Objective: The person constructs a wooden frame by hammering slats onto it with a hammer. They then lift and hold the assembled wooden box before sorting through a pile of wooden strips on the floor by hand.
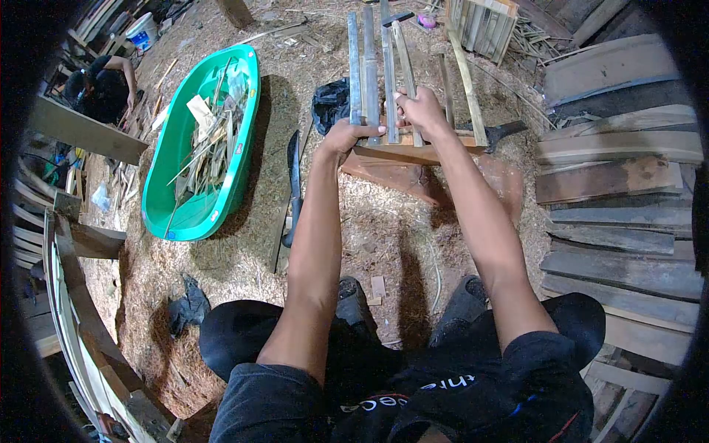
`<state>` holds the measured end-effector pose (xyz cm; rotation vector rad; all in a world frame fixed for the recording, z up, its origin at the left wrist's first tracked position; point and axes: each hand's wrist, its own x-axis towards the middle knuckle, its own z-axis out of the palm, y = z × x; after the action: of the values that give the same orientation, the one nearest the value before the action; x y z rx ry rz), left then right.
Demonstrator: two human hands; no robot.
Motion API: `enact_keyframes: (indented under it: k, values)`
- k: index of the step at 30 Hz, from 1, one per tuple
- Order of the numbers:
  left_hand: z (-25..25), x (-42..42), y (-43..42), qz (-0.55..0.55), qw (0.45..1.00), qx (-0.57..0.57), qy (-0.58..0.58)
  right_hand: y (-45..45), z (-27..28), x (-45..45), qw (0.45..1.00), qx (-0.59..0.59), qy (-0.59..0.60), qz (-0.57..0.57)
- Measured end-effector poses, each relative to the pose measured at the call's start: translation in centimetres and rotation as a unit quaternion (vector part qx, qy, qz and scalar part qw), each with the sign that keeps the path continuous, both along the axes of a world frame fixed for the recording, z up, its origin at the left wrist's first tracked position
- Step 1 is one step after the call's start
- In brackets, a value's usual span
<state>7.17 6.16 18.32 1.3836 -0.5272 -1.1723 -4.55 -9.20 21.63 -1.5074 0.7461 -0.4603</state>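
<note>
My left hand point(350, 137) is closed on the near left corner of a row of wooden slats point(370, 70), its thumb lying across the slats. Their near ends rest over a wooden crosspiece point(402, 153). My right hand point(422, 114) is wrapped around the pale wooden handle of a hammer point(405, 63). The hammer's dark head points away from me at the far end. Beneath the crosspiece sits a reddish-brown support point(384, 176), partly hidden. A machete point(295, 181) lies on the ground left of my left forearm.
A green plastic tub point(155, 188) with wood scraps stands to the left. Stacked planks point(613, 192) line the right side. Bundled slats point(481, 28) stand at the back. Another person point(100, 88) crouches at upper left, near a white bucket point(142, 31). Wood shavings cover the floor.
</note>
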Motion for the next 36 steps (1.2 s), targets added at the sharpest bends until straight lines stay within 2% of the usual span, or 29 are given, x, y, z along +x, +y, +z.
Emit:
enact_keyframes:
  k: [8,11,14,17,18,21,22,25,36]
  values:
    - [-0.1,-0.3,0.0,0.018,0.999,-0.030,0.005,-0.6,-1.2,0.2,1.000,-0.005,-0.005,0.022]
    - [-0.6,-0.1,-0.7,0.130,0.989,-0.058,-0.040,-1.0,-2.1,0.3,1.000,-0.003,-0.004,0.030]
    - [0.0,0.0,-1.7,0.304,0.944,-0.106,-0.072,-0.9,-1.5,0.2,1.000,0.016,-0.008,0.019]
    - [0.1,0.4,-1.9,0.289,0.932,-0.100,-0.194,-0.8,-1.5,0.3,0.999,0.029,-0.026,0.014]
    - [0.5,0.2,-2.0,0.290,0.866,-0.066,-0.403,-0.6,-1.2,0.3,0.999,0.030,-0.034,0.013]
    - [1.0,-1.3,-2.5,0.242,0.833,-0.108,-0.486,-0.3,-0.6,0.1,0.999,0.021,-0.027,0.005]
    - [0.6,-1.5,-2.6,0.217,0.812,-0.070,-0.537,-0.4,-0.8,0.2,0.999,0.031,-0.030,0.004]
    - [0.2,-2.3,-2.3,0.231,0.783,-0.087,-0.570,-0.7,-0.9,0.3,0.998,0.049,-0.034,0.002]
    - [0.9,-3.0,-1.8,0.214,0.789,-0.059,-0.572,-0.5,-1.2,0.5,0.998,0.043,-0.037,-0.010]
